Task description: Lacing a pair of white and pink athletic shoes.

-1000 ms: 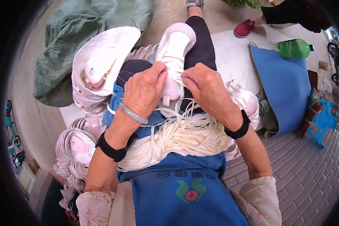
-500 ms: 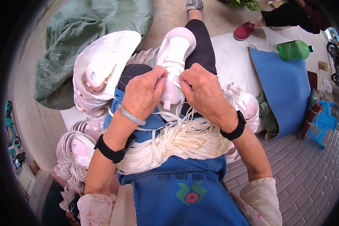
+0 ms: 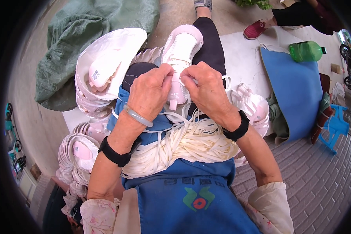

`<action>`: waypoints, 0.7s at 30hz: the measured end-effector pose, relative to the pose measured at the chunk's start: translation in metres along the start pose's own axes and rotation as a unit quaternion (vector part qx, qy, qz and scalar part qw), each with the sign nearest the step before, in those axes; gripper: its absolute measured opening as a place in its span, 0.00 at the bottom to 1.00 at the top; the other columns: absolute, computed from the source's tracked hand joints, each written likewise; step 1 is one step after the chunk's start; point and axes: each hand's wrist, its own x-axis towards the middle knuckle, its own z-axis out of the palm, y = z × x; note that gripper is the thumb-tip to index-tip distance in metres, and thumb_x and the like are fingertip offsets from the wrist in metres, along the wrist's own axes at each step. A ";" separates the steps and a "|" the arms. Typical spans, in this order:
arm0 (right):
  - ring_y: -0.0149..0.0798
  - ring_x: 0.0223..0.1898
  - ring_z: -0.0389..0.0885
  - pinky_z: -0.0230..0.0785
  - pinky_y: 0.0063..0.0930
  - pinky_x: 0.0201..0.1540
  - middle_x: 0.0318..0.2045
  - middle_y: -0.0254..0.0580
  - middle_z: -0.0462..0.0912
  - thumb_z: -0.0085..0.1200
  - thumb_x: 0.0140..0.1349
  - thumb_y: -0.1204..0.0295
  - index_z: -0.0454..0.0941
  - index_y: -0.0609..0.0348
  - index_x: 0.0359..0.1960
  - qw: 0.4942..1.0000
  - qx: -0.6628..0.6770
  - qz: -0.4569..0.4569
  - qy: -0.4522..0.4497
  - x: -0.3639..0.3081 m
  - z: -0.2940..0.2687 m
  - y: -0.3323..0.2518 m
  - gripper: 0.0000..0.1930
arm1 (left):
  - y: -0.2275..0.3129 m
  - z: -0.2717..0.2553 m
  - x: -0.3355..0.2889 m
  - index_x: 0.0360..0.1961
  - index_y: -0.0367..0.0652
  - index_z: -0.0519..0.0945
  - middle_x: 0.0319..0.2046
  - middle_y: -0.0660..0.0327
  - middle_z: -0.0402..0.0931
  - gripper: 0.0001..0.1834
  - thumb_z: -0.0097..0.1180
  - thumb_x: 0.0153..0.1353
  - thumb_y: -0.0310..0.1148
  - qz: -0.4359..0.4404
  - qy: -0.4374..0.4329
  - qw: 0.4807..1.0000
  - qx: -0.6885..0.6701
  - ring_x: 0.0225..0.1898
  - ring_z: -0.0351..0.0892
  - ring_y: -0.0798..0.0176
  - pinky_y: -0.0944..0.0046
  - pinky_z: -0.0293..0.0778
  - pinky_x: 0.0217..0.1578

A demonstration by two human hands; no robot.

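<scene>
A white and pale pink shoe upper [image 3: 182, 46] lies across my knee, toe pointing away. My left hand [image 3: 152, 91] and my right hand [image 3: 206, 91] meet over its near end, and both pinch a thin white lace [image 3: 174, 114] against it. A thick bundle of white laces [image 3: 183, 144] rests in my lap on the blue apron [image 3: 191, 199]. I wear a pale bangle and black wristbands.
Stacks of white shoe uppers [image 3: 105, 66] stand at my left, with more at lower left [image 3: 76, 152] and at right [image 3: 253, 107]. A green sack [image 3: 82, 35] lies beyond. A blue mat [image 3: 296, 89], a green bottle [image 3: 306, 50], another person's red shoe [image 3: 255, 28].
Both hands have shifted slightly up along the shoe upper and drawn closer together over the lace. The lace bundle stays in my lap.
</scene>
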 end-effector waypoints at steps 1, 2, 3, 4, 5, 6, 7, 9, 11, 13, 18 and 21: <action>0.55 0.30 0.75 0.67 0.45 0.33 0.26 0.53 0.74 0.54 0.54 0.76 0.76 0.65 0.28 1.000 -0.010 -0.009 -0.008 -0.001 0.000 -0.002 0.04 | 0.000 -0.002 0.000 0.35 0.41 0.74 0.23 0.52 0.72 0.06 0.55 0.55 0.25 -0.002 -0.002 1.000 0.000 0.25 0.75 0.50 0.58 0.70 0.27; 0.55 0.31 0.76 0.68 0.45 0.33 0.26 0.53 0.74 0.54 0.54 0.76 0.76 0.65 0.29 1.000 -0.019 -0.018 -0.015 -0.001 -0.001 -0.004 0.04 | 0.001 -0.004 0.000 0.35 0.42 0.75 0.24 0.53 0.72 0.06 0.55 0.55 0.25 0.005 -0.010 0.999 0.036 0.26 0.75 0.50 0.57 0.70 0.28; 0.55 0.31 0.76 0.68 0.45 0.33 0.26 0.53 0.74 0.54 0.54 0.76 0.76 0.65 0.29 1.000 -0.019 -0.017 -0.016 -0.001 -0.002 -0.005 0.04 | 0.002 -0.006 0.001 0.36 0.42 0.76 0.25 0.54 0.72 0.07 0.55 0.55 0.24 0.014 -0.016 0.997 0.071 0.27 0.75 0.50 0.57 0.70 0.29; 0.55 0.31 0.76 0.69 0.45 0.33 0.26 0.53 0.74 0.54 0.54 0.77 0.76 0.64 0.30 0.999 -0.023 -0.010 -0.023 0.000 -0.003 -0.006 0.04 | 0.002 -0.006 0.001 0.36 0.42 0.76 0.25 0.54 0.72 0.07 0.55 0.55 0.24 0.013 -0.017 0.997 0.071 0.27 0.75 0.50 0.57 0.70 0.29; 0.56 0.31 0.77 0.69 0.46 0.33 0.27 0.53 0.75 0.54 0.54 0.77 0.75 0.64 0.31 0.999 -0.026 -0.004 -0.030 0.001 -0.003 -0.006 0.04 | 0.002 -0.007 0.002 0.36 0.43 0.76 0.26 0.55 0.72 0.07 0.55 0.54 0.24 0.014 -0.020 0.997 0.078 0.29 0.75 0.51 0.57 0.71 0.30; 0.56 0.31 0.77 0.69 0.46 0.33 0.27 0.53 0.75 0.54 0.54 0.77 0.75 0.64 0.31 0.999 -0.026 -0.002 -0.030 0.001 -0.002 -0.005 0.04 | 0.002 -0.007 0.003 0.36 0.43 0.77 0.27 0.55 0.72 0.07 0.56 0.54 0.24 0.015 -0.024 0.996 0.084 0.30 0.75 0.51 0.57 0.71 0.31; 0.56 0.31 0.77 0.69 0.45 0.33 0.27 0.52 0.75 0.53 0.54 0.77 0.75 0.63 0.31 0.999 -0.028 -0.020 -0.011 0.001 0.001 -0.004 0.04 | 0.002 -0.006 0.003 0.36 0.43 0.77 0.27 0.55 0.72 0.07 0.56 0.54 0.24 0.015 -0.026 0.996 0.084 0.30 0.75 0.51 0.57 0.71 0.31; 0.56 0.30 0.77 0.69 0.45 0.32 0.27 0.52 0.75 0.52 0.54 0.78 0.74 0.63 0.31 0.999 -0.030 -0.038 0.009 0.001 0.004 -0.005 0.03 | 0.001 -0.005 0.004 0.35 0.42 0.77 0.28 0.55 0.72 0.07 0.56 0.53 0.24 0.002 -0.025 0.998 0.061 0.32 0.75 0.51 0.58 0.71 0.33; 0.55 0.29 0.77 0.70 0.45 0.31 0.28 0.52 0.76 0.51 0.54 0.80 0.72 0.63 0.30 0.996 -0.062 -0.056 0.005 0.002 0.005 -0.007 0.03 | 0.000 -0.007 0.004 0.35 0.42 0.77 0.28 0.55 0.72 0.07 0.56 0.53 0.24 0.000 -0.030 0.998 0.051 0.31 0.75 0.51 0.58 0.71 0.33; 0.55 0.29 0.78 0.70 0.45 0.30 0.28 0.52 0.76 0.50 0.53 0.80 0.72 0.63 0.30 0.996 -0.071 -0.054 -0.001 0.001 0.001 -0.012 0.03 | -0.001 -0.008 0.004 0.35 0.41 0.77 0.28 0.55 0.72 0.07 0.56 0.53 0.24 -0.005 -0.032 0.999 0.042 0.31 0.75 0.51 0.58 0.71 0.33; 0.55 0.29 0.78 0.69 0.46 0.29 0.27 0.52 0.77 0.50 0.52 0.81 0.70 0.63 0.30 0.990 -0.113 -0.088 0.005 0.001 0.006 -0.018 0.04 | 0.001 -0.006 0.004 0.36 0.42 0.77 0.29 0.55 0.72 0.08 0.56 0.54 0.24 0.003 -0.023 0.997 0.069 0.31 0.75 0.51 0.58 0.71 0.34; 0.55 0.28 0.78 0.69 0.45 0.28 0.25 0.52 0.77 0.50 0.51 0.81 0.69 0.62 0.28 0.996 -0.084 -0.042 -0.007 0.002 0.001 -0.014 0.04 | 0.001 -0.007 0.004 0.35 0.43 0.77 0.30 0.52 0.73 0.05 0.53 0.57 0.29 0.017 -0.031 0.997 0.065 0.30 0.78 0.44 0.50 0.75 0.30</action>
